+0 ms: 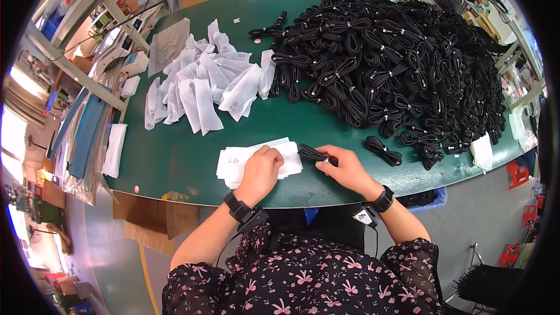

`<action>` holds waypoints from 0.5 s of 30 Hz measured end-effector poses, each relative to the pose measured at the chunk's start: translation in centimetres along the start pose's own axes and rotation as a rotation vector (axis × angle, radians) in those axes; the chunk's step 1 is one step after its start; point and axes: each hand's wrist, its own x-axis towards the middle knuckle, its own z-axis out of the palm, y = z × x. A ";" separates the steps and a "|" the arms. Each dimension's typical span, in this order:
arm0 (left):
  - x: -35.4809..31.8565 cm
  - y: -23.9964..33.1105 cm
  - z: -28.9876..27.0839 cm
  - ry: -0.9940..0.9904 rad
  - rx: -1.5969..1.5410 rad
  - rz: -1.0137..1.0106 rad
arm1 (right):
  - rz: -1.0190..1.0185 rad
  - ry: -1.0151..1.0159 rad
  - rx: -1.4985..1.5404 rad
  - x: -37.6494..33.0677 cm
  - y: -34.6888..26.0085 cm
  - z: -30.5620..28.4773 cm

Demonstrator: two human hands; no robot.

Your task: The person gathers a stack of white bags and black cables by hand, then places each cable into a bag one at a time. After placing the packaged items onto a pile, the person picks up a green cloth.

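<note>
Green worktable spreads beneath. My right hand pinches a coiled black cable at the right edge of stacked white bags; my left hand curls over them, its hold too hidden to tell. Loose pinching could drop the cable; clinging bags could lift doubled.

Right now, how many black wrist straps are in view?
2: left strap, behind the left hand over the white sleeves; right strap, behind the right hand holding a black cable bundle. No others show.
</note>
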 end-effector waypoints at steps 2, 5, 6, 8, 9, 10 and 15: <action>0.1 0.2 -0.1 0.015 -0.087 -0.087 | 0.033 0.011 -0.186 0.2 -1.1 0.5; 0.0 0.5 -0.3 0.019 -0.120 -0.093 | -0.064 0.037 -0.226 0.5 -1.3 1.6; -0.1 0.8 -0.5 0.015 -0.113 -0.060 | -0.110 0.047 -0.250 0.5 -1.3 1.8; -0.2 1.1 -0.5 0.014 -0.107 -0.026 | -0.081 0.045 -0.253 0.4 -1.2 2.1; -0.3 1.1 -0.3 0.012 -0.046 0.022 | -0.050 0.041 -0.255 0.3 -1.2 2.2; -0.4 1.0 -0.2 0.011 0.015 0.070 | -0.018 0.037 -0.257 0.2 -1.1 2.3; -0.6 0.4 0.0 0.014 -0.011 0.038 | -0.064 0.054 -0.365 -0.6 -1.4 2.5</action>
